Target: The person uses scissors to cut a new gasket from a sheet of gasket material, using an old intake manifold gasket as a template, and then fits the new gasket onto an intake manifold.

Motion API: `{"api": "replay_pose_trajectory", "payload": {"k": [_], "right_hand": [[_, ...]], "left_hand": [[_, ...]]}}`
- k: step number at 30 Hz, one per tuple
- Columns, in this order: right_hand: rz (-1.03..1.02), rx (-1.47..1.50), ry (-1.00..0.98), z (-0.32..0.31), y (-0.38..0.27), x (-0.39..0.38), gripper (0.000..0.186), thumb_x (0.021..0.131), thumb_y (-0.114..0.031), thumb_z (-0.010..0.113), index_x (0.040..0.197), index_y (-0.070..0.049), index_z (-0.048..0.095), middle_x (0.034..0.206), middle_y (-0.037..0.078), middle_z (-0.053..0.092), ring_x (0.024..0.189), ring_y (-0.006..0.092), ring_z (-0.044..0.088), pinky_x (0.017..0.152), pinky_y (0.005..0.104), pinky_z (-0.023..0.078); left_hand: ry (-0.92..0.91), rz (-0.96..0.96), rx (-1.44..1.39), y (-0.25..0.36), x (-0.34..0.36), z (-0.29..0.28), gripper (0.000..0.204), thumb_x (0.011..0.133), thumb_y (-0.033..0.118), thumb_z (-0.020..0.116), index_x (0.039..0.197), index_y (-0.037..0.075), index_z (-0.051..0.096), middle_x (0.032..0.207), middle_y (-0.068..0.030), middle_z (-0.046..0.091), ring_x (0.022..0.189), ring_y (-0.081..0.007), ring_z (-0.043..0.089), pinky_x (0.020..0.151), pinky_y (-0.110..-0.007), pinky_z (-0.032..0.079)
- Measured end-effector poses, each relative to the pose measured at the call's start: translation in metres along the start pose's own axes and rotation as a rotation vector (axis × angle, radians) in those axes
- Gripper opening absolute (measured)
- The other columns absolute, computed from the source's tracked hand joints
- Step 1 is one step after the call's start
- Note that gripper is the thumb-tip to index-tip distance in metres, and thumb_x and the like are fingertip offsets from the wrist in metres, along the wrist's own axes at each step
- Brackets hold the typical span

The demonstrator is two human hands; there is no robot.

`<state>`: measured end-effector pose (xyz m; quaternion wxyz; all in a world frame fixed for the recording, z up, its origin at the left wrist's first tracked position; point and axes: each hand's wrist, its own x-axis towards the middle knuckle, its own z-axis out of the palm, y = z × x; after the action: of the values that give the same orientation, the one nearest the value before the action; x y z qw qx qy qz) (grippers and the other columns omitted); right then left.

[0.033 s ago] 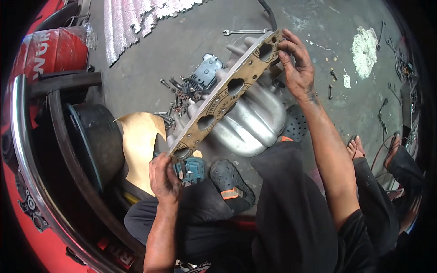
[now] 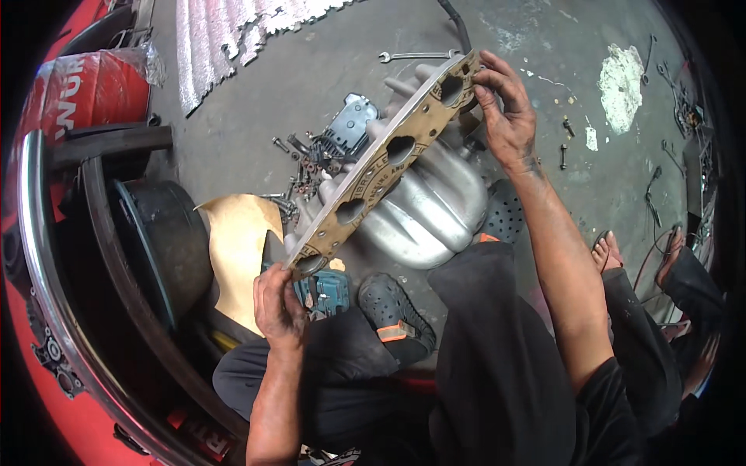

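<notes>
The tan gasket (image 2: 377,180) lay along the flat edge of a silver engine part (image 2: 423,225), in front of the person, over the floor (image 2: 559,70). Its long axis ran slantwise, one end low at the left and the other high at the right, with four large holes in a row and its printed face turned upward. The engine part's rounded tubes bulged toward the lower right, near the person's knee (image 2: 474,287).

The left hand (image 2: 284,311) had its fingers curled close together on the gasket's lower end. The right hand (image 2: 509,116) held the upper end, its fingers bent with a small gap to the thumb, the tips on the edge. Whether they also gripped the metal could not be told. A spanner (image 2: 420,56) lay beyond the upper end; loose bolts (image 2: 299,186) lay to the left.
</notes>
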<state>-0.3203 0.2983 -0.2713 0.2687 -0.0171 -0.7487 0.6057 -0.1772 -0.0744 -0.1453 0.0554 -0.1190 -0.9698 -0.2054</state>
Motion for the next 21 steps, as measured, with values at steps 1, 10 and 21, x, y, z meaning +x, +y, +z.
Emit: {"api": "replay_pose_trajectory", "payload": {"k": [1, 10, 21], "right_hand": [[-0.002, -0.004, 0.006, 0.001, -0.002, 0.002, 0.015, 0.092, -0.002, 0.067, 0.106, -0.004, 0.07, 0.135, 0.011, 0.057, 0.115, 0.0182, 0.059, 0.094, 0.0305, 0.053], [0.324, 0.18, -0.096, -0.007, 0.009, 0.01, 0.048, 0.089, -0.026, 0.076, 0.13, -0.013, 0.056, 0.12, 0.006, 0.06, 0.112, 0.0154, 0.057, 0.096, 0.031, 0.048], [0.54, 0.105, -0.305, -0.013, 0.009, 0.02, 0.078, 0.083, -0.066, 0.067, 0.141, -0.017, 0.052, 0.128, 0.019, 0.06, 0.122, 0.0297, 0.056, 0.107, 0.0434, 0.041]], "left_hand": [[0.009, 0.032, -0.006, -0.003, -0.001, 0.0, 0.029, 0.087, -0.01, 0.06, 0.115, -0.003, 0.057, 0.106, -0.0165, 0.065, 0.097, -0.0278, 0.065, 0.087, -0.033, 0.052], [0.015, -0.476, -0.329, 0.003, -0.011, 0.004, 0.023, 0.104, 0.007, 0.048, 0.122, -0.006, 0.054, 0.101, -0.0112, 0.065, 0.081, -0.0142, 0.063, 0.073, -0.027, 0.053], [0.055, -0.624, -0.465, 0.017, 0.0, 0.006, 0.022, 0.105, 0.01, 0.046, 0.115, -0.006, 0.057, 0.089, -0.0076, 0.064, 0.07, -0.0102, 0.059, 0.065, -0.024, 0.05]]}}
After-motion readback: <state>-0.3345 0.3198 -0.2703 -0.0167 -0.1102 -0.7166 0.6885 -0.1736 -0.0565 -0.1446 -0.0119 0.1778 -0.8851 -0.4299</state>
